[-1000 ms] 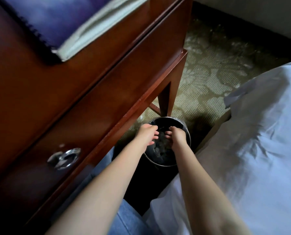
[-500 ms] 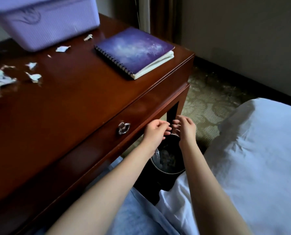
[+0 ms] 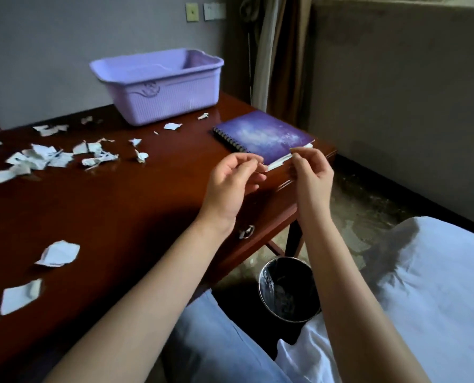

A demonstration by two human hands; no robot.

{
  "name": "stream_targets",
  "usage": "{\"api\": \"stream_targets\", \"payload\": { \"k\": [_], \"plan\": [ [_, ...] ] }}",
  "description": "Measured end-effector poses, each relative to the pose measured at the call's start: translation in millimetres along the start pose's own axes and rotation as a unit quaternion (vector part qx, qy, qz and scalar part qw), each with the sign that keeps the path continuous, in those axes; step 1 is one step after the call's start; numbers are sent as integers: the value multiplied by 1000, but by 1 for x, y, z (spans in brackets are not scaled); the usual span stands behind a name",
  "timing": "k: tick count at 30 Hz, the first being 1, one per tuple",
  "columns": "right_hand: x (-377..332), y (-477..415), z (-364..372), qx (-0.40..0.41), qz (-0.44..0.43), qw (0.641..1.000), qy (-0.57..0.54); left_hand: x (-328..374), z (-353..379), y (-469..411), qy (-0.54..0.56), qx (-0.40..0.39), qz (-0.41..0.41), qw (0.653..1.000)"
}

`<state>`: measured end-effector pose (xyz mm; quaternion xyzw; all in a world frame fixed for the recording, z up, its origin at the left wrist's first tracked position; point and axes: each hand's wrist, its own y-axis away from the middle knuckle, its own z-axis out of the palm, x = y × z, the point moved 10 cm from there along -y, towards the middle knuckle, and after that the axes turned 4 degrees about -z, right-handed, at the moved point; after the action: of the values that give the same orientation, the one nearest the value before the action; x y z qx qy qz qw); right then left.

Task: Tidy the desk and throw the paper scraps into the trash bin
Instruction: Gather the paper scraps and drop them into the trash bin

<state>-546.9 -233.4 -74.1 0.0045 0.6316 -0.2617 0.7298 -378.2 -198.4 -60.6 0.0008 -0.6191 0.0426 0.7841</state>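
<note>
Paper scraps [image 3: 51, 158] lie strewn across the desk [image 3: 120, 205] left of the notebook [image 3: 263, 136], while left hand [image 3: 230, 186] and right hand [image 3: 311, 175] hover at its near corner, fingers loosely curled on nothing visible; judged next: gather more for the trash bin [image 3: 285, 258] below the notebook.

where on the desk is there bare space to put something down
The widest bare wood is the middle and near edge of the desk, bordered by the scrap cluster far left, the notebook right, and two loose scraps near left. Crowded: far left, and in front of the basket.
</note>
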Motion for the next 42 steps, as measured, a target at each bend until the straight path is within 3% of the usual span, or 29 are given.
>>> {"api": "stream_targets", "payload": {
  "k": [9, 13, 16, 19, 22, 32, 37, 39, 42],
  "plan": [
    [18, -2, 133, -120, 20, 989, 81, 35, -137, -33, -54, 170, 1, 984],
    [27, -9, 182, -160, 11, 979, 124, 39, -197, -50, -180, 257, 5, 950],
    [39, -24, 213, -171, 24, 971, 167, 53, -222, -65, -406, 284, 51, 867],
    [55, -50, 244, -174, 30, 960, 216, 41, -220, -93, -634, 184, 41, 750],
    [79, -79, 274, -189, 29, 933, 305, 8, -225, -113, -708, 84, -39, 700],
    [128, -112, 323, -237, -8, 829, 506, -2, -227, -122, -710, 69, -39, 700],
    [127, -83, 344, -324, -44, 828, 456, 9, -225, -118, -690, 96, -13, 718],
    [124, -71, 348, -353, -46, 828, 434, 18, -222, -114, -668, 106, 19, 736],
    [112, -50, 357, -396, -60, 820, 409, 39, -229, -102, -574, 162, 70, 800]
  ]
}}
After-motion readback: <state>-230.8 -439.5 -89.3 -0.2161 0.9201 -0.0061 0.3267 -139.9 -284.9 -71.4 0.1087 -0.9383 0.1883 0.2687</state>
